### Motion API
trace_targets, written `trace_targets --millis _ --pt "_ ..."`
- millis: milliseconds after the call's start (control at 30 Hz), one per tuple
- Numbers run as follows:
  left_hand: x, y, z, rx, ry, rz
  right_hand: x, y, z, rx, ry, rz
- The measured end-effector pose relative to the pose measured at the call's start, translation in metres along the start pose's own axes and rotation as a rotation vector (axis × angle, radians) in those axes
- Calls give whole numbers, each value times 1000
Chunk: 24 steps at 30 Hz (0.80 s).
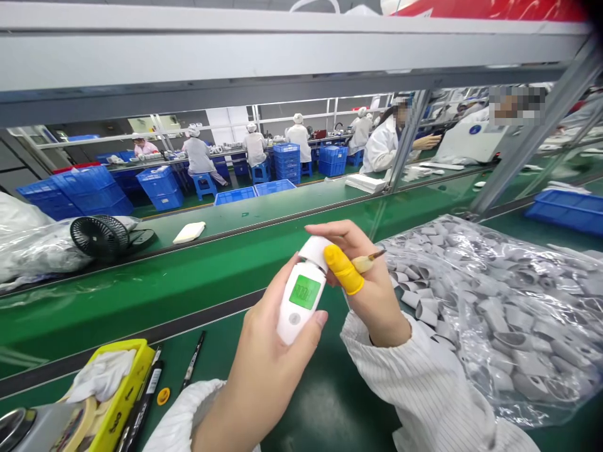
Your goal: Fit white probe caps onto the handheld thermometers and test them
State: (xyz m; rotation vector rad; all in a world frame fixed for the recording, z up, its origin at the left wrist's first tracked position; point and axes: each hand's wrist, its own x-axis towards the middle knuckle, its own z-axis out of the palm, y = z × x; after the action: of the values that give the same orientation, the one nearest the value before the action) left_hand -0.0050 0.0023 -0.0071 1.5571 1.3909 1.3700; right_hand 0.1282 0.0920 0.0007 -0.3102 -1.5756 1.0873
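Note:
A white digital thermometer (pixel 301 301) with a lit green screen and a round grey button is held upright in my left hand (pixel 268 358), its fingers and thumb wrapped round the body. At the top of the thermometer sits a white cap (pixel 314 250), gripped by my right hand (pixel 367 282) between the fingers and the thumb. A narrow dark gap shows between cap and body. The right thumb wears a yellow finger cot (pixel 343 270). A slim tool with a pale handle and brown tip (pixel 368 260) sticks out from the same hand.
On the right lies a clear plastic bag (pixel 499 314) of grey-white caps. A yellow bin (pixel 120 395), pens (pixel 193 359) and an orange ring (pixel 163 396) are at the lower left. Beyond the green conveyor belt (pixel 141 301) stand a black fan (pixel 101 235) and a white piece (pixel 189 232).

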Motion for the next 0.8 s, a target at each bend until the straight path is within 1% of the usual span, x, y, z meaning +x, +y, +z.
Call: trace_targets --millis 100,200,300,400,567,800 --pt "0 -2 2 29 19 17 -2 4 3 -33 49 -43" --pt "2 -3 5 76 50 25 -4 8 6 -145 69 -139" --pt "4 -1 6 100 29 40 -6 9 7 -200 81 -193" --pt "5 3 5 142 2 20 -5 8 8 -182 85 -200" --pt "5 7 2 307 53 -45 -2 11 6 -138 60 -164" --pt "9 4 5 423 66 -48 0 12 4 -168 52 -186"
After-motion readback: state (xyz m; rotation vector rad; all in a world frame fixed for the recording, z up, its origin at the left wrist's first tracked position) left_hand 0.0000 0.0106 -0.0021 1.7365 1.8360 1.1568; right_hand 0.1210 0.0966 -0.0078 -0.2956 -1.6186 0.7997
